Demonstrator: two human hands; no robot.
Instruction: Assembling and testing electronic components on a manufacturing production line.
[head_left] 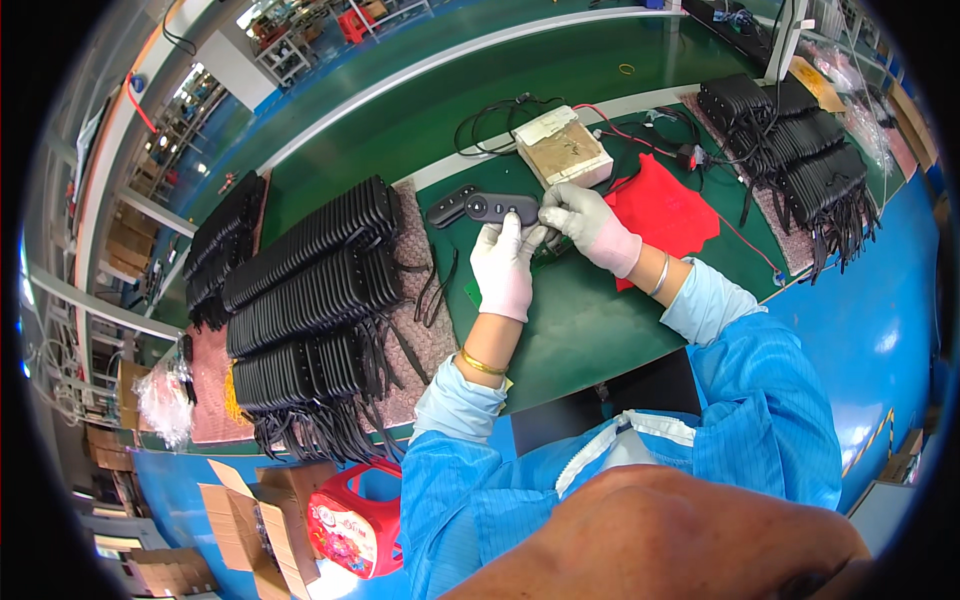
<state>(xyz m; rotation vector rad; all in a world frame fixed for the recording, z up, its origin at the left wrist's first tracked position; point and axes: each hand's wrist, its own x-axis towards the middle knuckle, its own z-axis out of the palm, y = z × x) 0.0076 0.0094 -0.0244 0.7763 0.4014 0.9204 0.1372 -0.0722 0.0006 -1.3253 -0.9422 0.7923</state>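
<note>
My left hand (503, 272), in a white glove, grips a dark grey handheld remote control (492, 207) with round buttons, its thumb lying over the face. My right hand (596, 228), also gloved, is pinched closed at the right end of that remote; what lies between its fingertips is hidden. Another dark remote control (447, 208) rests on the green mat just left of it. Partly covered by my hands, a small green circuit board (548, 256) shows beneath them. Right of my right hand spreads a red cloth (660, 208).
A worn box (565, 148) stands behind my hands with black cables (487, 128) beside it. Rows of black devices with straps fill bubble wrap at left (315, 265) and right (800, 140). Below the table edge are a red basket (355, 525) and an opened carton (262, 525).
</note>
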